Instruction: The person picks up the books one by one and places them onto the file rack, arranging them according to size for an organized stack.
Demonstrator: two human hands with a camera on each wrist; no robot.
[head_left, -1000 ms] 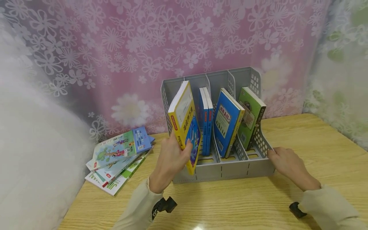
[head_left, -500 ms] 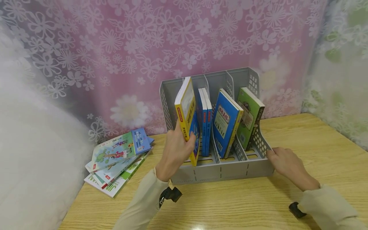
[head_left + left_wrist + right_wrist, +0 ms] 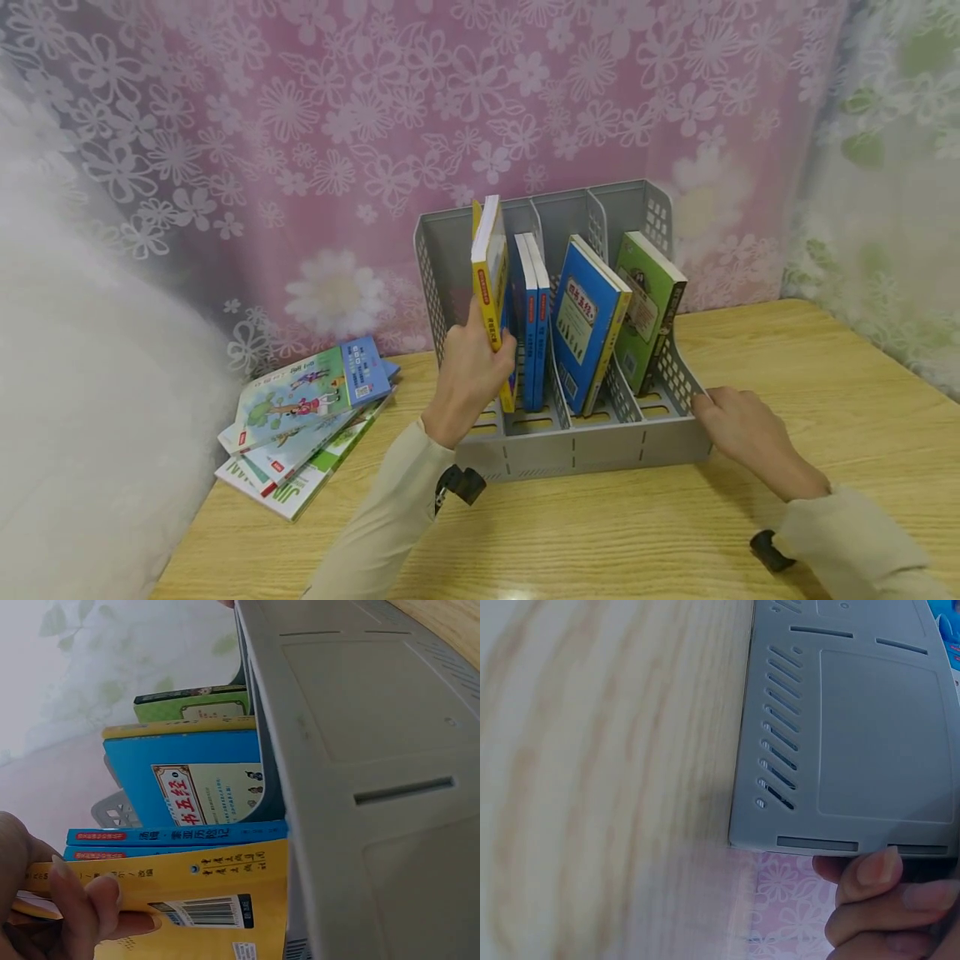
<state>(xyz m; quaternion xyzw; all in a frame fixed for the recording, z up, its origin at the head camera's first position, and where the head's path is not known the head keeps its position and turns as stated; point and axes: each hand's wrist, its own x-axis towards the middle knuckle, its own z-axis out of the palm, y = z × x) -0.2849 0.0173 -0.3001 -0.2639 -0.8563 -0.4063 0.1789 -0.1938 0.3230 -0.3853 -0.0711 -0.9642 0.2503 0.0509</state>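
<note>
A yellow book [image 3: 491, 292] stands upright in the left part of a grey desktop file organizer [image 3: 600, 446], close beside two thin blue books [image 3: 531, 333]. My left hand [image 3: 468, 371] grips it by the spine, thumb on one cover and fingers on the other. In the left wrist view the barcode side of the yellow book [image 3: 217, 900] shows past the fingers. My right hand [image 3: 742, 433] holds the organizer's front right corner; in the right wrist view its curled fingers [image 3: 870, 870] are at the end wall. Further right lean a blue book [image 3: 581, 325] and a green book [image 3: 648, 304].
Left of the organizer, several thin books [image 3: 307, 400] lie in a fanned pile on the wooden table [image 3: 600, 533]. Behind stands a pink floral curtain [image 3: 375, 125]. White fluffy fabric [image 3: 90, 375] borders the table's left side.
The yellow book has moved right and back, lower into the organizer, and its spine now faces more to the front. My right hand keeps its place on the corner.
</note>
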